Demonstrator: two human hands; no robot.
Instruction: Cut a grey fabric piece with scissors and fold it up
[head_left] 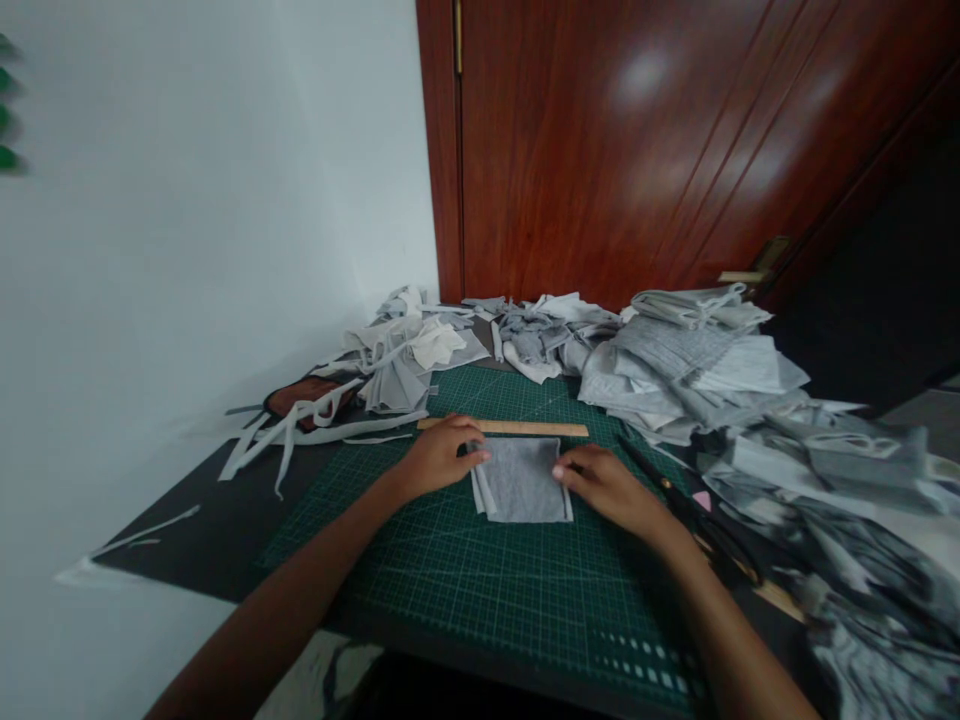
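A folded piece of grey fabric lies on the green cutting mat, its layers slightly fanned out along the left side. My left hand pinches its upper left corner between thumb and fingers. On the opposite edge, my right hand grips the fabric near the upper right, thumb and fingertips together. Just beyond the fabric, a wooden ruler lies across the mat, partly behind my left hand.
Grey fabric stacks rise at the right, with more cloth in front. Scissors with black handles lie right of my forearm. Scraps line the back by the wooden door; white strips lie left near the wall.
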